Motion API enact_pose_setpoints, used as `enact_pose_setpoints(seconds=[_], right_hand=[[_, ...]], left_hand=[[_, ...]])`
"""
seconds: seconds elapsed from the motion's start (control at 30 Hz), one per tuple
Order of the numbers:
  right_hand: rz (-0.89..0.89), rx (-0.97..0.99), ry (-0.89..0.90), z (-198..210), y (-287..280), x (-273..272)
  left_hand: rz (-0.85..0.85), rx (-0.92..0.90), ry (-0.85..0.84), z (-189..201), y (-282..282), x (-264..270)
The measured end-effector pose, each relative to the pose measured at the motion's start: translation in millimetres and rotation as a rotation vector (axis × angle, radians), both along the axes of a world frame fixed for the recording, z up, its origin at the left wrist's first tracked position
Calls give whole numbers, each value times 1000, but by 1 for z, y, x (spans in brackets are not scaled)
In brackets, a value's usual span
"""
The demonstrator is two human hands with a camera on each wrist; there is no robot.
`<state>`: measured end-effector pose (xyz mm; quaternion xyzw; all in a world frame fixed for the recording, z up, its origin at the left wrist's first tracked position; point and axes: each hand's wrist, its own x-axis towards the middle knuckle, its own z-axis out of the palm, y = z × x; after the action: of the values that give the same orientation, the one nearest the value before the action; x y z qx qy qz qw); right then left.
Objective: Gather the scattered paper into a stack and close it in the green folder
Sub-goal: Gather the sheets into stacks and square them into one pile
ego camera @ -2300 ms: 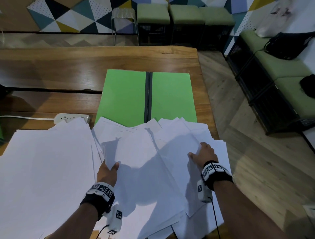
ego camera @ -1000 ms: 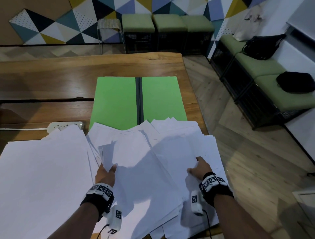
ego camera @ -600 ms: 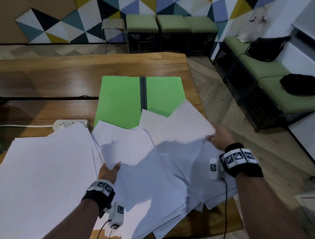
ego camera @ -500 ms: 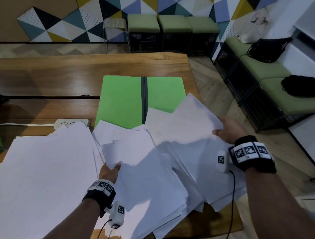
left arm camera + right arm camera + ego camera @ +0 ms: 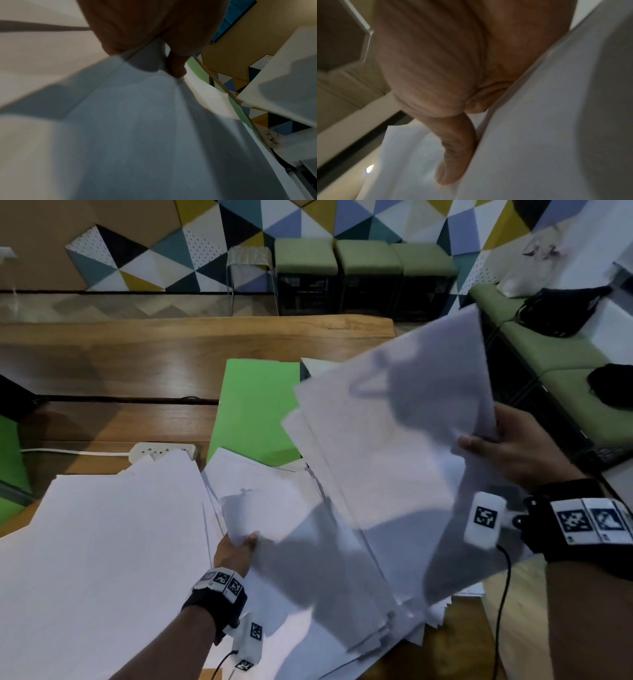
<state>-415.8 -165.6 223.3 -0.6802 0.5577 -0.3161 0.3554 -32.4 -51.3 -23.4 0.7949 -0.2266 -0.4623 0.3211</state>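
Note:
White paper sheets [image 5: 102, 559] lie spread over the near part of the wooden table [image 5: 137, 364]. My right hand [image 5: 503, 446] grips the right edge of a thick sheaf of sheets [image 5: 387, 460] and holds it tilted up off the table; in the right wrist view the thumb [image 5: 453, 155] lies along the paper [image 5: 556, 135]. My left hand [image 5: 236, 549] pinches the near left corner of sheets in the middle of the pile, thumb on top [image 5: 176, 67]. The open green folder [image 5: 255, 409] lies flat behind the paper, its right half hidden by the raised sheaf.
A white power strip [image 5: 161, 451] with its cord lies left of the folder. The table's right edge drops to a wood floor beside my right arm. Green stools [image 5: 305, 258] and a bench with black bags [image 5: 561, 309] stand beyond.
My right hand took hold of the right side of the pile and has swung it up and rightward, so it now covers the folder's right half. The left hand has stayed in place.

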Motion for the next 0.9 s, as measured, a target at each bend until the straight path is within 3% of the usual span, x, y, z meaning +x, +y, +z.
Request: enact_pose_setpoints(seconds=[0.1,0.2,0.3,0.47,0.67,0.77,0.9], right_hand=[[-51,26,-241,-16,-3,3],[-235,121,-320,-76,-4,-1],[-334,322,-163,-144,17,3],[-68,451,64,-198,62,20],[24,506,282,-215,68,35],[-71,468,401,-214,54,34],[-98,356,296,-183,18,30]], left_hand=[[-13,22,-33,7,-1,-3],[7,10,-9,9,-1,-3],[-3,1,26,3,-1,1],[6,-43,41,-3,0,3],[151,-194,133,2,1,-1],[46,-159,4,-1,5,-3],[-39,-76,-44,-3,5,-2]])
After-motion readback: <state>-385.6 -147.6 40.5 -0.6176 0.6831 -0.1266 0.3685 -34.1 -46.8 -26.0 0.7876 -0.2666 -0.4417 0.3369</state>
